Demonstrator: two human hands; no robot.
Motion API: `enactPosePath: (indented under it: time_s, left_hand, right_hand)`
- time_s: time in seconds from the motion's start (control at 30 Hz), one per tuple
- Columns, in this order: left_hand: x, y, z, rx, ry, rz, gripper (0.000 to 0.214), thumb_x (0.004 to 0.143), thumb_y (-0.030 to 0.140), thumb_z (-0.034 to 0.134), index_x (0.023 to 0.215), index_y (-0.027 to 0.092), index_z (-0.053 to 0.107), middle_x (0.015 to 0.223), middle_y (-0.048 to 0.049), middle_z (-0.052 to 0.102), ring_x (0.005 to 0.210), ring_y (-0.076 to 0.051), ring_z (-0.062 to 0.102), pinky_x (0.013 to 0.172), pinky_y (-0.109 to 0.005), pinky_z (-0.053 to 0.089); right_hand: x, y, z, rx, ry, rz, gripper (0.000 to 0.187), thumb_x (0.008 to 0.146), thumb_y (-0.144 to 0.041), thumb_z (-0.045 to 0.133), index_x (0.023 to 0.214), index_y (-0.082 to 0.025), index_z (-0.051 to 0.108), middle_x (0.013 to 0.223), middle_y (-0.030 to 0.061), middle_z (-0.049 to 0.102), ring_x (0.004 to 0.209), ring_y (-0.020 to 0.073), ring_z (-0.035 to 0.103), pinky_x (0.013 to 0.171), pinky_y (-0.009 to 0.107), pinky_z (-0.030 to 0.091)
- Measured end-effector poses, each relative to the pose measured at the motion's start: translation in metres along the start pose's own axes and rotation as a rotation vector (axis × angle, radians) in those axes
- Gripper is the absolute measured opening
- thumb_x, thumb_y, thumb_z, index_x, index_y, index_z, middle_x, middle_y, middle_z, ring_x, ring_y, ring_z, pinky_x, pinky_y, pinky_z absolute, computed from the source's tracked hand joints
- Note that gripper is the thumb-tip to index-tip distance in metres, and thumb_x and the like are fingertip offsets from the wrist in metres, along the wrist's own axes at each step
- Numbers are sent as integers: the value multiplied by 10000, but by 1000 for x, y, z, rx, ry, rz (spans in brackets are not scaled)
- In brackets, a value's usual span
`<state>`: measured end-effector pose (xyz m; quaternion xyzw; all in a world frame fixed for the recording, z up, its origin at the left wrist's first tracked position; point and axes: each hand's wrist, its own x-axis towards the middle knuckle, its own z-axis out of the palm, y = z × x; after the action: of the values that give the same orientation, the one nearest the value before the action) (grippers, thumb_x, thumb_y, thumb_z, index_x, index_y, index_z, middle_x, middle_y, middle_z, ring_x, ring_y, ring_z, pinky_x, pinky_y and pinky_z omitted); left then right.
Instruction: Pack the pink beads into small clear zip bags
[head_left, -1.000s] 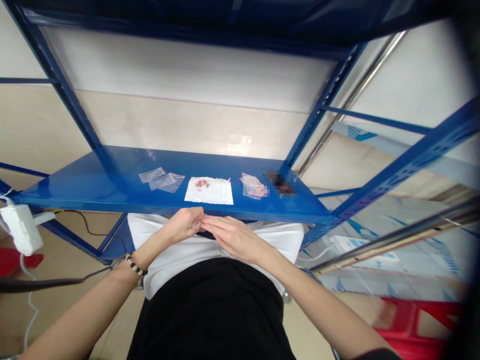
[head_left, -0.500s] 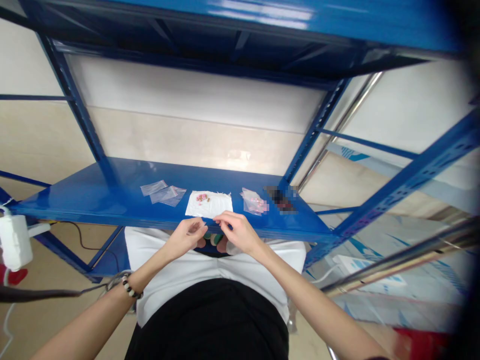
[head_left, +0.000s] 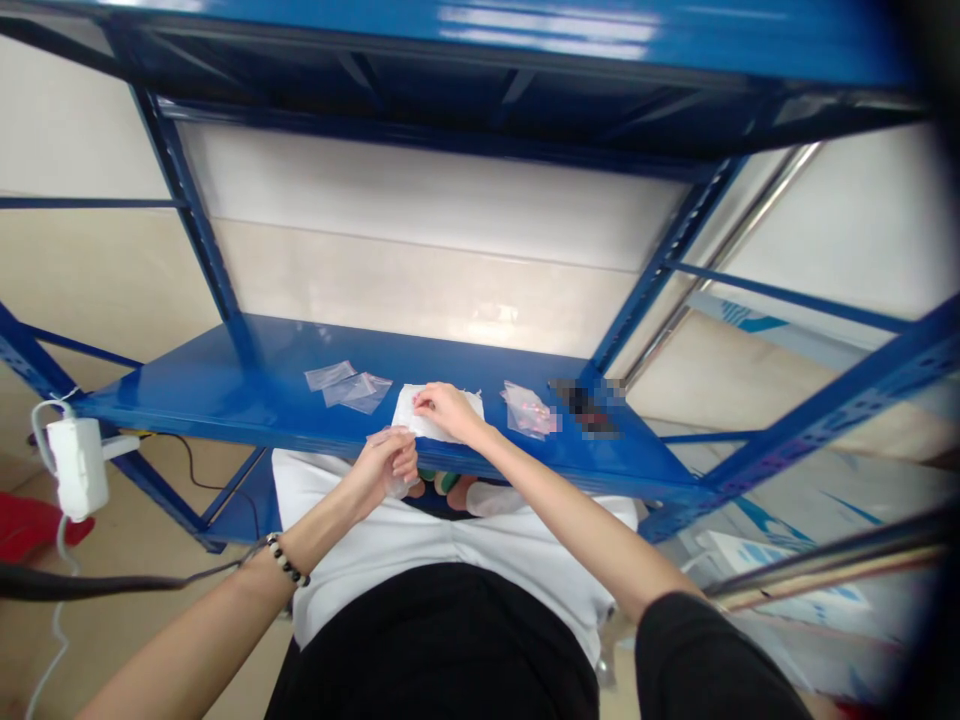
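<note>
Clear plastic bag (head_left: pixel 390 438) upright, left hand (head_left: pixel 388 468) grip clamped on it, right hand (head_left: pixel 448 408) on white paper (head_left: pixel 405 412), grip unclear

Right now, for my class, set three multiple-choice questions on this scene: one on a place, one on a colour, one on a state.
1. Where is the right hand? A on the white paper sheet; B on the white power adapter; C on the floor.
2. What colour is the metal shelf? A red; B blue; C green.
3. What does the left hand hold? A nothing; B the white paper sheet; C a clear plastic bag.

Answers: 1 A, its fingers lie on the sheet; 2 B, its boards and uprights are blue; 3 C, clear film shows at its fingers.
</note>
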<state>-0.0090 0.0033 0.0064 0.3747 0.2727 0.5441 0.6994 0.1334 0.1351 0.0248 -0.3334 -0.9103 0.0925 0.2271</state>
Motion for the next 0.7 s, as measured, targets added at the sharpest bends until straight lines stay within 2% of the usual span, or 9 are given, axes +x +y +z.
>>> enactPosePath:
  time_s: [0.1, 0.23, 0.33, 0.43, 0.57, 0.7]
  left_hand:
    - [0, -1, 0, 19, 0, 18, 356, 824, 323, 670, 651, 181, 393, 527, 82, 312, 448, -54, 291, 463, -203, 339]
    - [1, -6, -1, 33, 18, 26, 290, 818, 320, 685, 716, 174, 457, 511, 90, 320, 437, -56, 289, 461, -206, 341]
    - [2, -8, -1, 39, 23, 20, 257, 818, 307, 685, 739, 166, 485, 515, 87, 328, 440, -58, 296, 463, -210, 344]
    - [2, -8, 0, 51, 18, 11, 303, 812, 303, 686, 674, 167, 453, 515, 80, 327, 443, -57, 303, 462, -215, 341]
    - [1, -6, 1, 61, 7, 28, 316, 819, 289, 678, 651, 169, 439, 510, 78, 326, 441, -59, 303, 464, -221, 346]
    - [1, -3, 1, 50, -13, 47, 291, 842, 299, 658, 679, 168, 455, 521, 78, 325, 445, -61, 299, 457, -218, 331]
  right_hand:
    - [2, -7, -5, 22, 43, 17, 77, 845, -164, 658, 824, -128, 723, 832, 68, 674, 831, 162, 579, 772, 256, 404]
    - [-1, -33, -22, 287, 115, 43, 131, 855, -233, 647, 859, -128, 724, 823, 51, 684, 737, 139, 568, 690, 244, 413]
    - [-10, -56, -35, 439, 36, -47, 154, 854, -277, 655, 865, -142, 728, 843, 42, 697, 734, 131, 578, 671, 233, 416]
    - [-21, -69, -40, 461, -29, -113, 131, 850, -253, 663, 832, -143, 731, 835, 41, 694, 764, 132, 587, 689, 230, 419]
    - [-26, -69, -38, 470, -42, -146, 178, 887, -275, 626, 840, -145, 739, 832, 47, 693, 768, 133, 587, 654, 225, 405]
    - [-17, -55, -37, 479, 6, -138, 226, 895, -335, 618, 854, -160, 754, 850, 46, 700, 735, 124, 584, 635, 222, 397]
